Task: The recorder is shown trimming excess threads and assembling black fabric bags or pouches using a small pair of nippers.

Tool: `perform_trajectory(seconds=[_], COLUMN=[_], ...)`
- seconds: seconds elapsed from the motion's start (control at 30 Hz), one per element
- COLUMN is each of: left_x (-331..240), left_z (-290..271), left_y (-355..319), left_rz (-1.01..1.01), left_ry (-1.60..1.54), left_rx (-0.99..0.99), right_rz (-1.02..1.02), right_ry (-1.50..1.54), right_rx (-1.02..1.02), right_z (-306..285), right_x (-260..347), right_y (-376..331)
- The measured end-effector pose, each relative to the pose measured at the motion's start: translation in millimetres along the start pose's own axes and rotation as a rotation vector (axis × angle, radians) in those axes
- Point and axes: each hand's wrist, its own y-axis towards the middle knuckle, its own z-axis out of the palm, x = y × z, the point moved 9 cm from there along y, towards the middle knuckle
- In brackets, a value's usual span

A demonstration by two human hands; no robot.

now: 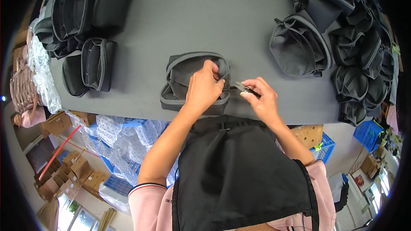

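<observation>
A dark grey fabric pouch [182,75] lies open on the grey table [205,13] near its front edge. My left hand [205,86] rests on the pouch's right side and pinches its rim near the zipper. Just right of the pouch, my right hand [262,97] grips small metal thread snips [243,87], their tip pointing at the pouch's right edge. A black apron covers my front below the hands.
Finished dark pouches [92,62] stand at the table's left. A large heap of grey pouches [338,47] fills the right side. Clear plastic bags [38,68] hang off the left edge. Cardboard boxes and blue crates sit on the floor below.
</observation>
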Motion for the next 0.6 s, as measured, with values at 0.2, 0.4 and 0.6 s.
perform_trajectory(seconds=[0.2, 0.4, 0.6], left_x=[-2.5, -3.3, -7.2], left_z=[-7.5, -6.6, 5.0], left_y=[-7.2, -16.2, -18.5], left_rz=[-0.001, 0.013, 0.022], left_ry=[0.138, 0.037, 0.134], left_rx=[-0.043, -0.045, 0.091], right_rz=[0.156, 0.107, 0.04], right_ry=[0.21, 0.174, -0.025], right_rx=[0.01, 0.146, 0.054], right_z=[23.4, 49.7, 47.0], right_x=[-0.8, -8.7, 13.5], right_y=[36.8, 66.0, 56.5])
